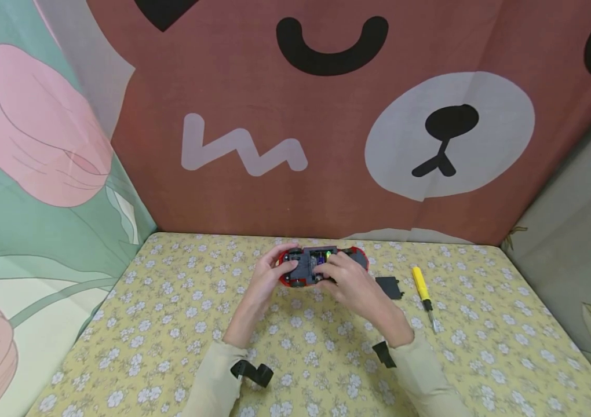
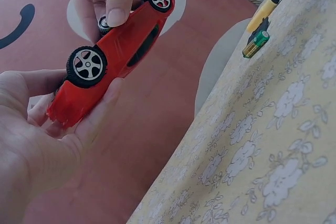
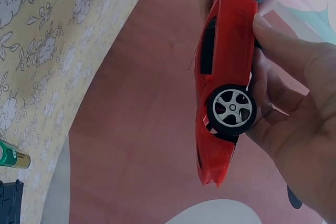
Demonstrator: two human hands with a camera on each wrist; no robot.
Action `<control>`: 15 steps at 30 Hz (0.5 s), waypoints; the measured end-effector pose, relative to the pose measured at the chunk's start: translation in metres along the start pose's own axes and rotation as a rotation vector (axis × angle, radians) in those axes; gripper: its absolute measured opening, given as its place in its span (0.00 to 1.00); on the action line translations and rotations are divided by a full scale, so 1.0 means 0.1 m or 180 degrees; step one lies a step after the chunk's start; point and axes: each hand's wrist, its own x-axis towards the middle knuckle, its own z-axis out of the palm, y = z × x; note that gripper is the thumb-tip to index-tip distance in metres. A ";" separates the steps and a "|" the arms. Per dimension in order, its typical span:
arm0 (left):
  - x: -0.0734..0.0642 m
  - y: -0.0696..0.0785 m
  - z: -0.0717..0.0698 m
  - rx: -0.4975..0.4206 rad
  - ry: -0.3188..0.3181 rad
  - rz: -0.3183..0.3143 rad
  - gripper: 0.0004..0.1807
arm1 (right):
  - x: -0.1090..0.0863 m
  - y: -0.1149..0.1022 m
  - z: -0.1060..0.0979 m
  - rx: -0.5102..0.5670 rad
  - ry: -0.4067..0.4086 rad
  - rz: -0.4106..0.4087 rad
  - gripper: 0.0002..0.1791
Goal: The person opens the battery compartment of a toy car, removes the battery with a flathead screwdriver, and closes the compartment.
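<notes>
A red toy car (image 1: 301,269) is held upside down above the table, its dark underside up and its battery compartment (image 1: 319,258) uncovered. My left hand (image 1: 266,272) grips one end of it, thumb on the underside. My right hand (image 1: 349,278) is over the compartment, its fingers pinching a battery (image 2: 104,22) whose end shows beside the thumb in the left wrist view. Most of that battery is hidden by fingers. In the right wrist view, the car's side and wheel (image 3: 231,109) show, with the right fingers behind them.
A green battery (image 2: 255,44) lies on the flowered table (image 1: 285,336) near a black battery cover (image 1: 389,287). Farther right lies a yellow-handled screwdriver (image 1: 421,285). A bear-print cloth (image 1: 327,191) hangs behind the table.
</notes>
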 end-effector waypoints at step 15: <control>0.00 -0.01 -0.01 0.0028 -0.0131 -0.0040 0.21 | 0.03 0.01 -0.03 0.0040 0.0776 -0.0174 0.13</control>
